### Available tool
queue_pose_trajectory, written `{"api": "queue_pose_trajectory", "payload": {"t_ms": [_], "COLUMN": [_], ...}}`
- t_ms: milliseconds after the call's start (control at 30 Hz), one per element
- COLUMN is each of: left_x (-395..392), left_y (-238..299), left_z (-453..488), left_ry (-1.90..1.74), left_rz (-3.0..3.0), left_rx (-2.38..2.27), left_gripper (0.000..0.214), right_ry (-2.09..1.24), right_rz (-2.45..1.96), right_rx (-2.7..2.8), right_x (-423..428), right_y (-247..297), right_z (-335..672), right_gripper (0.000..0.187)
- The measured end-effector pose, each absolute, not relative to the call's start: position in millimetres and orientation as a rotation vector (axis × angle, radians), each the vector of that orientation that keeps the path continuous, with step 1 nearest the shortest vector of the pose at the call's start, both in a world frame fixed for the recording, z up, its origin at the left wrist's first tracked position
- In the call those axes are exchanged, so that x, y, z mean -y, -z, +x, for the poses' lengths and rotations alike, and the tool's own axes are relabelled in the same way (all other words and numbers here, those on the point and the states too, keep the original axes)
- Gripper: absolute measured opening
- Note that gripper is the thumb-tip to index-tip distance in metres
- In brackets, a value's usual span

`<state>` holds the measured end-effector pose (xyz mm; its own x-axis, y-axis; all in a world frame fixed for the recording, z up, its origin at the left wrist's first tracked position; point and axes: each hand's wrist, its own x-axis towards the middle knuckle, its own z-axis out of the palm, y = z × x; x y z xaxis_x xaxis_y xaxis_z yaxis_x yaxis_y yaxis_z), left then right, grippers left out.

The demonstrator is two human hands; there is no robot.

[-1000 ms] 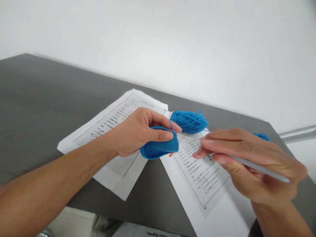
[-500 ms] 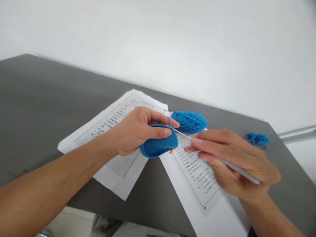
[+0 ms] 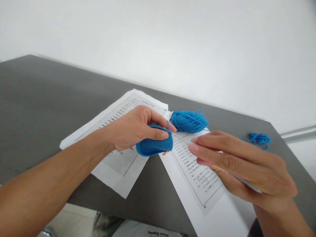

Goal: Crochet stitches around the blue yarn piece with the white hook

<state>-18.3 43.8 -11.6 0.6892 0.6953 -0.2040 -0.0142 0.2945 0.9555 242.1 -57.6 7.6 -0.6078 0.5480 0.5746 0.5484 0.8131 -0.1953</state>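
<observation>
My left hand (image 3: 140, 127) pinches the upper edge of a rounded blue crochet piece (image 3: 155, 145) between thumb and fingers. A strand of blue yarn rises from the piece over the index finger. An orange stitch marker (image 3: 165, 153) hangs at its lower right edge. Closed around a crochet hook (image 3: 181, 138) is my right hand (image 3: 239, 161); the hook's thin metal shaft points left and its tip meets the piece's top right edge. The grey handle mostly hides behind the fingers. Just behind the hands lies a blue yarn skein (image 3: 189, 121).
Two printed sheets lie beneath the hands, a left sheet (image 3: 116, 164) and a right sheet (image 3: 195, 194), on the dark grey table (image 3: 74, 89). Toward the right edge sits a small tangle of blue yarn (image 3: 259, 139). A white wall (image 3: 172, 49) stands behind.
The crochet piece has shifted slightly left and turned a little in my left hand. My right hand has moved a little right and rolled, so less of the hook's handle shows.
</observation>
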Motion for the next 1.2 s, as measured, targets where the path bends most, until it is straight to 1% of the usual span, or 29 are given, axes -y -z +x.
{"api": "queue_pose_trajectory", "payload": {"t_ms": [133,367,700,767,900,933,1067,1200], "left_x": [-45,-46,-46,-46,-44,-44,-43,-38], "left_y": [12,11,11,11,11,11,11,16], "left_z": [-19,-19,-19,-19,-19,-19,-17,-11], "left_ry": [-0.506,-0.481,-0.462,-0.457,-0.471,-0.476,-0.516,-0.651], "left_rz": [1.204,1.173,1.140,1.155,1.162,1.162,1.187,1.192], "left_rx": [-0.690,-0.689,-0.716,-0.703,-0.646,-0.636,-0.630,-0.609], "left_gripper": [0.014,0.011,0.004,0.004,0.003,0.003,0.004,0.006], "right_ry": [-0.064,-0.172,-0.257,-0.364,-0.738,-0.836,-1.180,-1.399], "right_rz": [-0.788,-0.837,-0.825,-0.840,-0.893,-0.899,-0.892,-0.899], "right_rx": [2.336,2.147,2.107,2.039,1.723,1.620,1.245,1.028], "right_x": [58,58,57,56,55,55,50,44], "right_y": [-8,-1,-6,-6,1,3,8,10], "right_z": [243,241,242,240,235,234,228,219], "right_gripper": [0.044,0.035,0.041,0.039,0.022,0.020,0.017,0.019]}}
